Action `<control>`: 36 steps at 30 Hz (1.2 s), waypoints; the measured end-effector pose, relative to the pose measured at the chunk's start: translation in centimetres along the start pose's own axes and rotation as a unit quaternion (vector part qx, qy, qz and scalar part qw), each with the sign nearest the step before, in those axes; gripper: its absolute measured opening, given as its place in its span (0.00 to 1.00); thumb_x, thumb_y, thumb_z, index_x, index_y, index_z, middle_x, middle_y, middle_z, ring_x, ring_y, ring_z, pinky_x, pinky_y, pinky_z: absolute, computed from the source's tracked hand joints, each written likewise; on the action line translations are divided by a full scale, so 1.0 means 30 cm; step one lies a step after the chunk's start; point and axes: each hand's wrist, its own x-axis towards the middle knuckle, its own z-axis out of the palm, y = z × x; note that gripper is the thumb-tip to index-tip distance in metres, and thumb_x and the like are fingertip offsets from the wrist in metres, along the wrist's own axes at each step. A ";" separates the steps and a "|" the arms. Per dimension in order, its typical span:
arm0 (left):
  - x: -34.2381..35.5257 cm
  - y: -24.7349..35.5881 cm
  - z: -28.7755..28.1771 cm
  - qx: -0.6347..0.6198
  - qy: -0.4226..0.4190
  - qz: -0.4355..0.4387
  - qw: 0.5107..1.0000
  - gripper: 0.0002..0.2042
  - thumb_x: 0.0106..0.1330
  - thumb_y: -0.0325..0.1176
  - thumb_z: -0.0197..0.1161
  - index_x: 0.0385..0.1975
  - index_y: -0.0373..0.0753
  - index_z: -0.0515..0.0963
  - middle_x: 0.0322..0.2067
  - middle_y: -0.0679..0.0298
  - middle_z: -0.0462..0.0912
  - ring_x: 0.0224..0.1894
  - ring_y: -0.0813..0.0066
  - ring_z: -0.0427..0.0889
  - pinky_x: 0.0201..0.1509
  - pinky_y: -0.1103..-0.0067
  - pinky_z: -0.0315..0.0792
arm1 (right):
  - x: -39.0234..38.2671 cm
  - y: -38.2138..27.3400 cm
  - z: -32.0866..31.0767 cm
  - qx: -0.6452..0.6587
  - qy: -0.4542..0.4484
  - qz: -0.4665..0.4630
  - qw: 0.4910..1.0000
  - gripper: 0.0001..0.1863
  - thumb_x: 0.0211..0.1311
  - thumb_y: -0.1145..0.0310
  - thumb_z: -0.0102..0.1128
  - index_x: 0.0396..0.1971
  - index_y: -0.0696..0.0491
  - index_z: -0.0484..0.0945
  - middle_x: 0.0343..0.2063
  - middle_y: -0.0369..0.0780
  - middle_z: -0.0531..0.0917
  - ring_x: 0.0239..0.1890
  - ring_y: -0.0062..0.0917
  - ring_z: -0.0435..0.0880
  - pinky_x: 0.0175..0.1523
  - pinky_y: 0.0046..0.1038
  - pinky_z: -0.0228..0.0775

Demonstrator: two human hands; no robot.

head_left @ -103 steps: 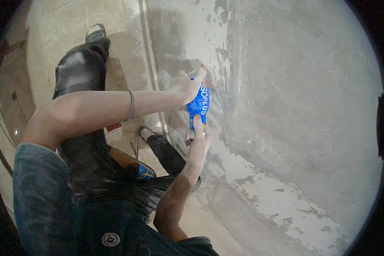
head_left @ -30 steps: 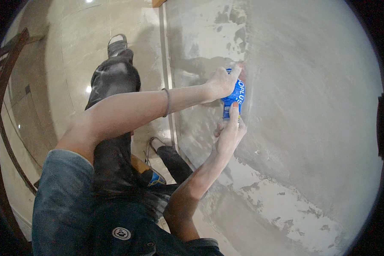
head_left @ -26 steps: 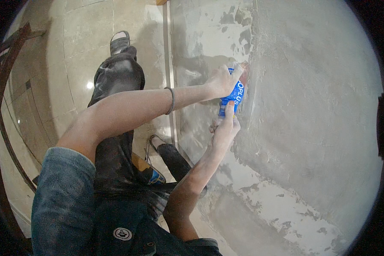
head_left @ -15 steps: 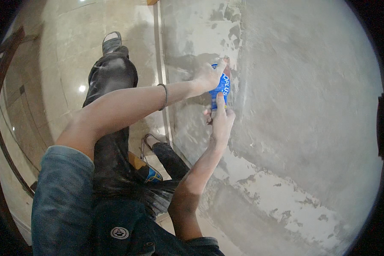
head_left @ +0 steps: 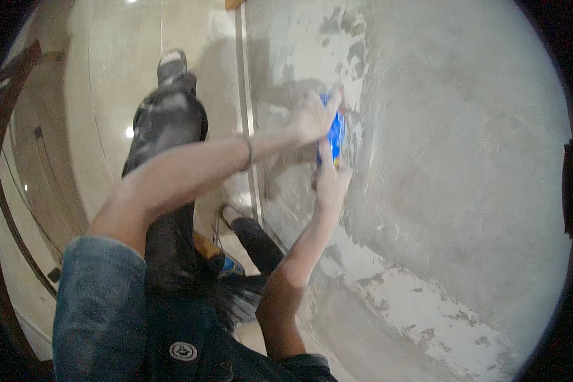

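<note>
Both my hands are on a flat blue tool (head_left: 337,130) with white lettering, pressed against the grey plastered wall (head_left: 452,140). A reddish edge shows at its upper end, but blur and my fingers hide its exact kind. My left hand (head_left: 313,118), dusty white, lies closed over the upper part. From below, my right hand (head_left: 332,186) grips the lower end, with its thumb along the blue face. The tool sits beside a ragged strip of pale filler (head_left: 302,54) on the wall.
Another pale filler band (head_left: 420,312) crosses the wall lower right. A light tiled floor (head_left: 108,83) lies to the left, met by a straight edge strip (head_left: 243,83). My sandalled foot (head_left: 172,67) rests on it. Near my legs is a blue and yellow object (head_left: 230,265), partly hidden.
The view has shifted slightly, and hands and tool are more blurred. The tool appears a little farther right, still held by both hands against the wall.
</note>
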 end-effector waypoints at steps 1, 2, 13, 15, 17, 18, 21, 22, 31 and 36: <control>-0.006 0.011 0.022 0.018 0.037 -0.012 0.999 0.27 0.71 0.53 0.51 0.53 0.33 0.77 0.46 0.45 0.82 0.51 0.49 0.81 0.59 0.66 0.70 | -0.021 -0.010 -0.007 0.038 -0.009 -0.012 0.999 0.18 0.61 0.55 0.69 0.30 0.58 0.82 0.19 0.32 0.77 0.21 0.14 0.72 0.26 0.22 0.61; -0.026 0.010 0.051 0.034 0.066 -0.031 0.997 0.26 0.71 0.52 0.51 0.52 0.33 0.77 0.45 0.45 0.82 0.51 0.50 0.81 0.58 0.66 0.71 | -0.048 -0.010 -0.017 0.073 -0.014 -0.014 0.997 0.18 0.61 0.56 0.68 0.28 0.58 0.81 0.19 0.32 0.77 0.21 0.14 0.72 0.25 0.22 0.60; 0.087 -0.042 0.021 0.041 0.127 0.108 0.985 0.21 0.69 0.46 0.55 0.49 0.33 0.73 0.41 0.45 0.82 0.50 0.45 0.80 0.57 0.56 0.69 | -0.002 -0.057 0.046 0.078 -0.021 -0.041 0.996 0.22 0.61 0.48 0.66 0.28 0.55 0.81 0.16 0.31 0.75 0.16 0.14 0.70 0.21 0.22 0.57; 0.103 -0.030 -0.029 0.149 -0.014 0.089 0.985 0.23 0.68 0.46 0.56 0.52 0.32 0.71 0.40 0.44 0.82 0.47 0.43 0.81 0.56 0.55 0.69 | 0.032 -0.004 0.047 0.058 -0.021 -0.048 0.997 0.23 0.61 0.47 0.66 0.29 0.56 0.81 0.16 0.31 0.75 0.17 0.15 0.70 0.22 0.23 0.58; 0.146 0.002 -0.082 0.145 -0.119 -0.018 0.982 0.24 0.68 0.46 0.55 0.54 0.31 0.69 0.40 0.43 0.82 0.46 0.42 0.81 0.56 0.53 0.69 | 0.130 0.001 0.126 0.061 -0.011 -0.083 0.995 0.25 0.61 0.45 0.65 0.28 0.56 0.81 0.16 0.31 0.75 0.18 0.15 0.71 0.22 0.24 0.59; 0.158 0.021 -0.085 0.134 -0.114 -0.028 0.984 0.24 0.68 0.46 0.55 0.53 0.31 0.70 0.41 0.42 0.82 0.46 0.42 0.82 0.56 0.52 0.69 | 0.115 -0.016 0.123 0.062 -0.007 -0.086 0.994 0.24 0.61 0.47 0.65 0.29 0.58 0.81 0.17 0.33 0.76 0.19 0.18 0.72 0.26 0.27 0.61; 0.122 0.005 -0.068 0.187 -0.009 0.095 0.978 0.25 0.69 0.47 0.53 0.53 0.29 0.72 0.44 0.40 0.81 0.48 0.45 0.82 0.55 0.53 0.70 | 0.020 -0.071 0.102 0.005 0.019 -0.030 0.999 0.22 0.65 0.53 0.62 0.30 0.61 0.80 0.18 0.36 0.78 0.23 0.22 0.75 0.30 0.32 0.65; 0.098 -0.012 -0.042 0.214 0.051 0.140 0.965 0.25 0.69 0.47 0.53 0.52 0.28 0.73 0.45 0.39 0.81 0.50 0.46 0.81 0.55 0.55 0.71 | -0.003 -0.058 0.084 0.050 0.007 -0.036 0.998 0.22 0.64 0.52 0.62 0.30 0.61 0.80 0.18 0.37 0.78 0.23 0.23 0.76 0.31 0.31 0.66; 0.185 0.032 -0.103 0.115 -0.035 -0.009 0.993 0.26 0.71 0.52 0.51 0.43 0.31 0.81 0.45 0.42 0.82 0.52 0.51 0.81 0.55 0.64 0.71 | 0.138 -0.022 0.172 0.040 0.026 -0.052 0.997 0.24 0.64 0.51 0.61 0.36 0.61 0.83 0.24 0.38 0.83 0.24 0.20 0.78 0.31 0.27 0.67; 0.151 -0.025 -0.050 0.121 0.151 0.278 0.941 0.27 0.71 0.54 0.48 0.40 0.34 0.83 0.36 0.44 0.85 0.42 0.47 0.84 0.46 0.62 0.74 | 0.048 -0.025 0.172 0.161 0.010 -0.084 0.983 0.25 0.62 0.47 0.63 0.23 0.57 0.76 0.17 0.36 0.76 0.16 0.18 0.71 0.23 0.25 0.60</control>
